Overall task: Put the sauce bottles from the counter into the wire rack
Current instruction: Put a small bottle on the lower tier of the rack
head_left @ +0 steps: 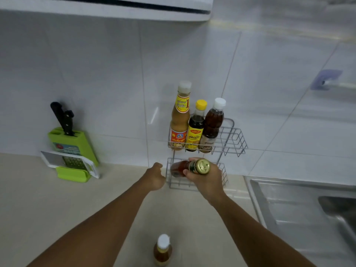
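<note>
Counter: a pale beige stone counter (48,199) running under a white tiled wall (96,74), with a steel sink (300,205) at its right end.
Rack: a two-tier grey wire rack (234,140) standing on the counter against the tiles.
Upper tier: three upright sauce bottles side by side, a tall tan one with a clear cap (180,116), a dark one with a yellow cap (196,128) and a brown one with a white cap (212,126).
Knife block: a green plastic block (77,145) holding black-handled knives (64,118), a green-edged grater (73,164) leaning in front of it.
Right hand: the right hand (206,180) is wrapped around the neck of a red sauce bottle with a gold cap (192,167), which lies tilted, its body inside the lower tier and its cap toward the camera.
Left hand: the left hand (156,176) is loosely curled and holds nothing, just left of the lower tier, beside the red bottle.
Loose bottle: a small amber bottle with a white cap (162,251) stands on the counter near the bottom edge, between the two forearms and well apart from both hands.
</note>
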